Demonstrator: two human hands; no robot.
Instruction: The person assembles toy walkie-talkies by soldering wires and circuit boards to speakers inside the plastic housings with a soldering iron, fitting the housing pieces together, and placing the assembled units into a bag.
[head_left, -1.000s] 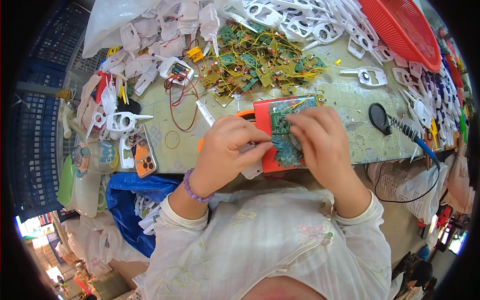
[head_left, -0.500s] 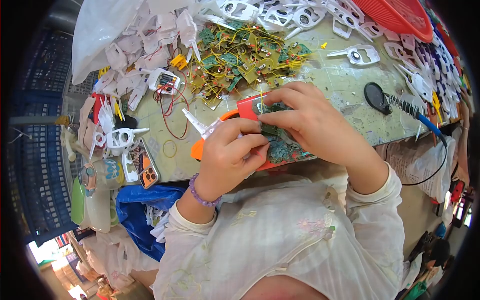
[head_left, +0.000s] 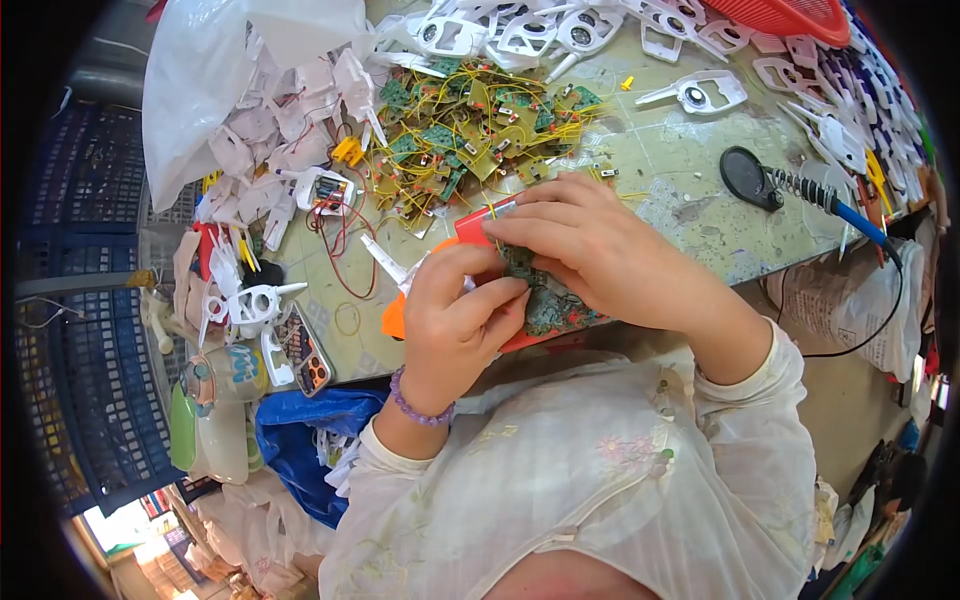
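Observation:
Over a red-orange piece at the table's front edge, both hands work close together. My left hand [head_left: 455, 310] is closed in a pinch; what its fingertips grip is too small to tell. Behind its knuckles a white pointed plastic part [head_left: 385, 259] sticks out, beside an orange piece [head_left: 393, 318]; whether the hand holds the white part is hidden. My right hand [head_left: 590, 245] curls its fingers over a small green circuit board [head_left: 520, 265], touching its upper side. More green board pieces [head_left: 560, 312] lie beneath the hands.
A heap of circuit boards with yellow wires [head_left: 470, 140] lies beyond my hands. White plastic housings [head_left: 698, 93] are around it. To the right, a blue-handled soldering iron [head_left: 850, 220] sits in its coil holder. A phone [head_left: 308, 350] lies left, near a battery case [head_left: 328, 190].
My right hand has shifted slightly left, and its fingers now lie flatter and closer together over the board. The left hand stays pinched near it. The view has moved slightly.

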